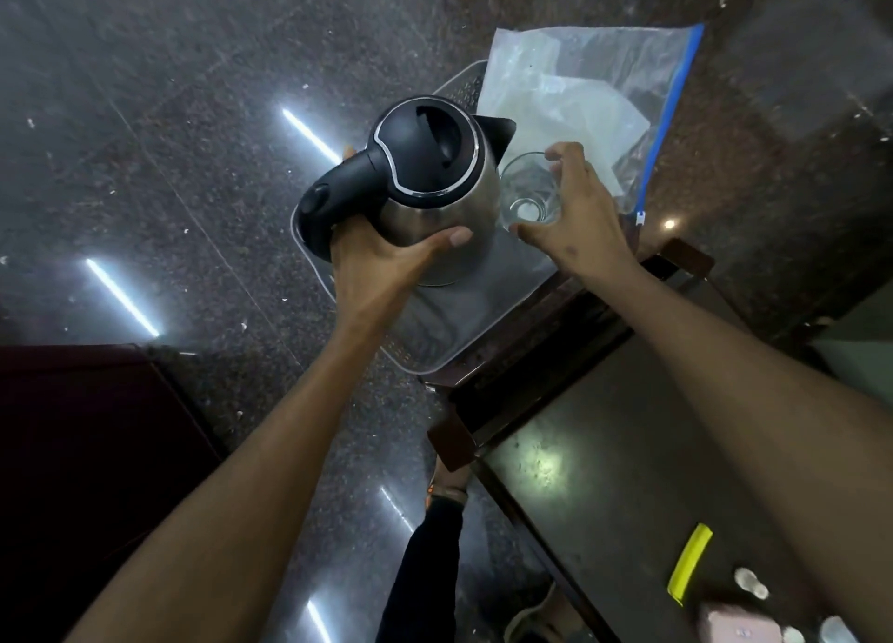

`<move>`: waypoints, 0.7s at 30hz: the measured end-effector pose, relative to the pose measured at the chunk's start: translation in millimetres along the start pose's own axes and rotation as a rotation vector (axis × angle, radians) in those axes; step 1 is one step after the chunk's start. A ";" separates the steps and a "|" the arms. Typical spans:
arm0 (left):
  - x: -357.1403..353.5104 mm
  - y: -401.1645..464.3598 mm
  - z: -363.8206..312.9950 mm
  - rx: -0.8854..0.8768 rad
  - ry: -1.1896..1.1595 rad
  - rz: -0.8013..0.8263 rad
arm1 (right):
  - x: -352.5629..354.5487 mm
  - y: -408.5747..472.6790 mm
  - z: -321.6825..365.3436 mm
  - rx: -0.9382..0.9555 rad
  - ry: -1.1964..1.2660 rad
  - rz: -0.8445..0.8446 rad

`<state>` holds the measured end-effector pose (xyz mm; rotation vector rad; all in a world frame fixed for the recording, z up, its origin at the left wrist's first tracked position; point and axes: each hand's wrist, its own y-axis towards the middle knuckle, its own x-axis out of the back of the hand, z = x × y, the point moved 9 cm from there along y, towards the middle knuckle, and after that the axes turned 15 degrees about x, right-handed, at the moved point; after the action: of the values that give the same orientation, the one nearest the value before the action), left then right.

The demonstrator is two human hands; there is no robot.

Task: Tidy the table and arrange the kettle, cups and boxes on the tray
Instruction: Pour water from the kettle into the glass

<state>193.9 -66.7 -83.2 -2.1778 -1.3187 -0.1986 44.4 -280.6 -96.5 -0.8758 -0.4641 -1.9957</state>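
Around the lower steel wall of the electric kettle (437,193) the left hand (381,265) is clamped, thumb laid across the front of the body and the remaining fingers out of sight behind it, close beneath the black handle (328,207). Just right of that grip, the right hand (575,207) is closed on a clear drinking glass (526,193), thumb at its base and fingertips over the far rim; glass and kettle stand nearly touching. Both are over the grey tray (435,333); the kettle's base appears to sit on it, while I cannot tell whether the glass is resting or just lifted. Beyond the glass a zip-lock bag (589,101) with a blue seal covers the tray's far end. Nearer the person than both grips, the dark table (604,449) carries a yellow-green strip (688,565) and a pinkish box (725,625).

The kettle will likely feel heavy, rigid and slick on its polished wall, so the handle is the surer hold. The glass is light, hard, smooth and breakable; it should be gripped round the wall and kept from knocking the steel.
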 end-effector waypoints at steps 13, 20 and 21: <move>14.8 -23.5 -102.1 -0.540 0.394 0.046 | -2.9 -2.8 6.3 0.009 0.152 0.007; 22.6 -23.2 -110.2 -0.594 0.720 0.035 | -26.1 2.9 31.4 0.076 0.182 0.025; 23.0 -26.1 -111.5 -0.610 0.753 0.031 | -28.5 3.2 32.8 0.076 0.185 0.026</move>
<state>201.6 -101.1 28.2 -2.2048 -0.8361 -1.4046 70.7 -245.7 -95.1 -0.6409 -0.4179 -1.9998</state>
